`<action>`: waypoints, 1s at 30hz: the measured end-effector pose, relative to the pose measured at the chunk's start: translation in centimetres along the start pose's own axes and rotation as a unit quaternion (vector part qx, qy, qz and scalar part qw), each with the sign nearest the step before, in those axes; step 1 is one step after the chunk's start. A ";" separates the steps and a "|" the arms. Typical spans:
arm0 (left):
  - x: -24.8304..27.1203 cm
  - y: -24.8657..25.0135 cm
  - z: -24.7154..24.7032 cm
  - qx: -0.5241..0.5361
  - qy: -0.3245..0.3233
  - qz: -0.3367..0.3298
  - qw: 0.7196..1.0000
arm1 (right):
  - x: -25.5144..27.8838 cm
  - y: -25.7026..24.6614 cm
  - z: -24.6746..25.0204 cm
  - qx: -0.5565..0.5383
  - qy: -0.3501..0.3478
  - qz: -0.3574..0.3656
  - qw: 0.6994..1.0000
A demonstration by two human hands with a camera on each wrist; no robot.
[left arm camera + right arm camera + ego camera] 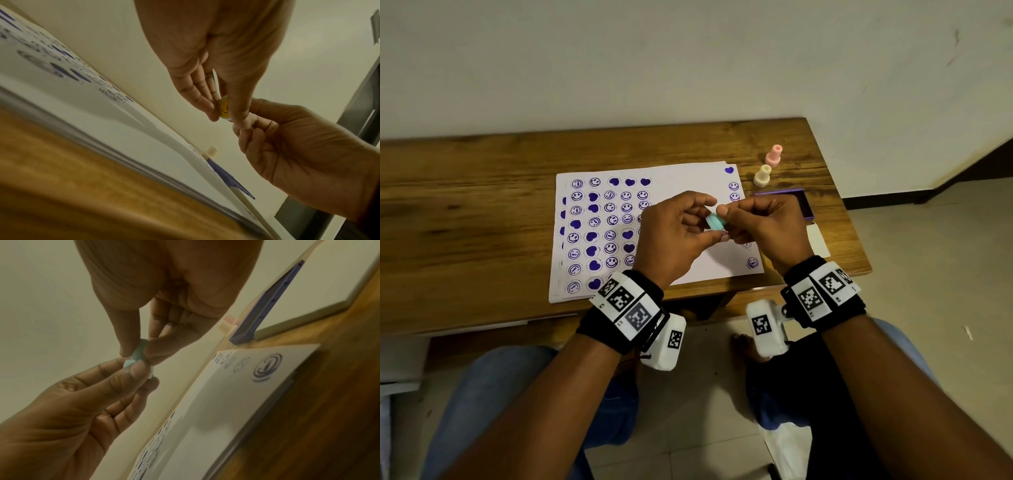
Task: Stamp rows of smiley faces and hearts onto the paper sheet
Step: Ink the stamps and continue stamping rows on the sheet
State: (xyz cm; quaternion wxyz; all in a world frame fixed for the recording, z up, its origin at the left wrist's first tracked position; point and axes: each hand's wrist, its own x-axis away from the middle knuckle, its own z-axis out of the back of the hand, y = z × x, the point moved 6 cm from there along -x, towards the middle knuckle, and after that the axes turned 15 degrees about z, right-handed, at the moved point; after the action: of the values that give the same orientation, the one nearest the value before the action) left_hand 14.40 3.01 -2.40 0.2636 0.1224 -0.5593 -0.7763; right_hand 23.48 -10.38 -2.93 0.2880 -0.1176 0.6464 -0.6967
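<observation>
Teal stamp (715,221) is held in the air between both hands, above the middle of the paper sheet (698,181) and clear of it: left hand (674,236) pinches it between thumb and fingertips, right hand (763,222) pinches its other end, fingers curled. Its yellow face (224,108) peeks out between the left fingers (pattern too small to read). Sheet's left half is filled with purple smileys and hearts, a few more along the right edge; pink stamp (774,156), cream stamp (762,175) and purple ink pad (796,202) sit on the table (465,192) just right of the sheet, far side.
</observation>
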 end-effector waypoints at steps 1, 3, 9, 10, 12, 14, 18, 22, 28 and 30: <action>0.0 0.0 0.0 0.007 0.001 0.001 1.000 | 0.0 0.0 0.0 0.000 0.002 0.001 1.000; 0.0 -0.1 0.0 0.018 0.001 0.001 1.000 | 0.0 0.1 0.0 -0.001 0.009 0.000 1.000; 0.2 0.0 0.4 0.009 0.003 -0.009 1.000 | 0.0 0.4 -0.5 -0.005 0.005 -0.016 1.000; 0.2 0.0 0.4 0.013 0.004 -0.009 1.000 | 0.0 0.4 -0.5 -0.010 0.005 -0.019 1.000; 0.3 -0.2 0.4 0.015 0.005 -0.007 1.000 | 0.0 0.5 -0.7 -0.017 0.006 -0.026 1.000; 0.3 -0.1 0.1 0.007 0.001 -0.009 1.000 | 0.0 0.5 -0.6 -0.016 0.008 -0.024 1.000; 0.4 0.4 -0.8 -0.021 -0.015 -0.017 1.000 | -0.1 0.0 0.5 0.002 0.013 -0.010 1.000; 0.4 0.7 -1.2 -0.066 -0.005 -0.017 0.998 | -0.1 -0.1 3.1 0.051 0.038 0.001 0.998; -1.2 1.1 -2.6 -0.167 -0.017 -0.034 0.985 | -1.6 -0.5 9.6 0.156 0.133 -0.016 0.979; -2.7 1.6 -3.4 -0.216 -0.033 -0.040 0.975 | -3.0 -0.6 11.3 0.226 0.125 -0.019 0.966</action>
State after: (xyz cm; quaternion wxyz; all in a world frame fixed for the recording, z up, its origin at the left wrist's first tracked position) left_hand 18.72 1.31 -2.34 0.2342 0.0585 -0.3812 -0.8924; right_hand 31.82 -18.09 -0.16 0.2107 0.0267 0.5012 -0.8389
